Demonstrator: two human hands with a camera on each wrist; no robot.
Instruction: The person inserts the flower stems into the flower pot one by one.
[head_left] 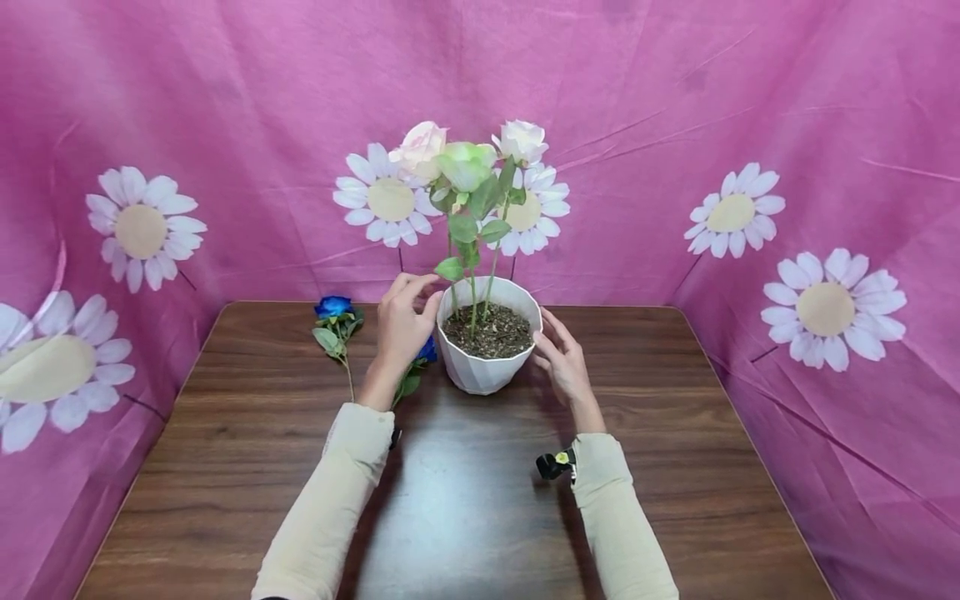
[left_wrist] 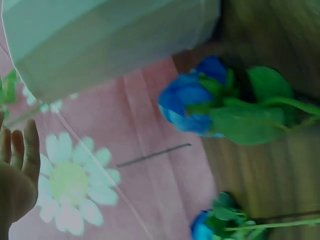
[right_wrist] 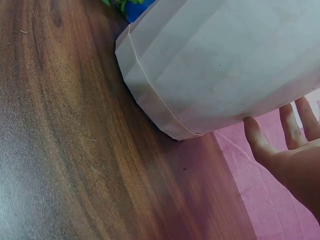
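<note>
A white faceted pot (head_left: 486,372) filled with dark soil (head_left: 491,332) stands on the table. Three artificial roses rise from the soil: a pale pink one (head_left: 422,150), a green-tinged one (head_left: 467,165) and a white one (head_left: 522,142). My left hand (head_left: 405,321) is at the pot's left rim, near the stems, fingers loosely bent and holding nothing. On the opposite side, my right hand (head_left: 564,358) rests its fingertips against the pot's wall; the thumb (right_wrist: 257,137) touches it low down.
Two blue roses lie on the wooden table (head_left: 645,400) left of the pot. One blue rose (head_left: 333,307) is farther left; the other (left_wrist: 187,102) lies beside the pot, partly behind my left hand in the head view. Pink cloth (head_left: 600,75) with printed daisies surrounds the table.
</note>
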